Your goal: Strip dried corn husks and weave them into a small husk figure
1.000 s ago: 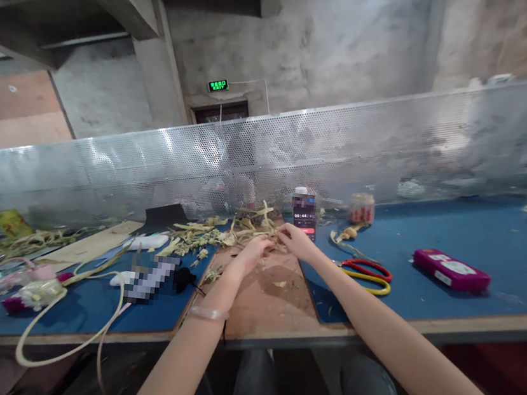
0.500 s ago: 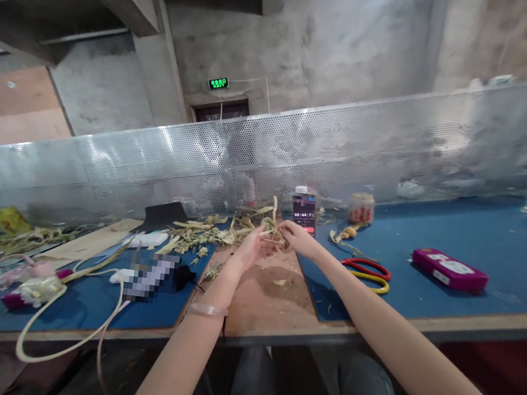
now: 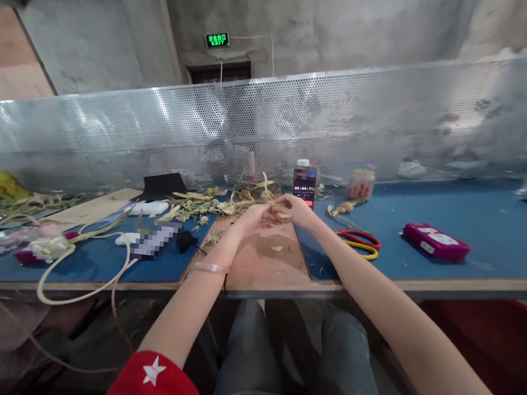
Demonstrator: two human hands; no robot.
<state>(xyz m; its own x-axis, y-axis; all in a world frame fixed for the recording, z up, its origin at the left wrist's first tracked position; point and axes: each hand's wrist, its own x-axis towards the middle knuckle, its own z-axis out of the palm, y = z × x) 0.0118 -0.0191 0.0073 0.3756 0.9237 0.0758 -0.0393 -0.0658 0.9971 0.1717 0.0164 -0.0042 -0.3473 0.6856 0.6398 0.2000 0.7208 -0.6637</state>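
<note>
Over the brown board [image 3: 259, 267], my left hand [image 3: 257, 217] and my right hand [image 3: 293, 209] meet, fingertips touching or nearly so. Between their curled fingers shows a bit of pale dried plant strip [image 3: 282, 215]; most of it is hidden by the fingers. Just behind them lies a heap of dried, yellowish plant strips [image 3: 241, 202], one of which sticks up. A phone [image 3: 303, 191] with a running timer stands upright behind my right hand, leaning near a white-capped container.
Right of the board are red and yellow cable loops [image 3: 358, 242], a purple box [image 3: 435, 242] and a jar [image 3: 361, 184]. To the left, a pale looped cord [image 3: 52, 300] hangs over the table edge. A perforated metal screen [image 3: 254, 119] runs along the back.
My hands have come closer together, the left one turning in toward the right. The view has tilted down, so my red sleeves now show.
</note>
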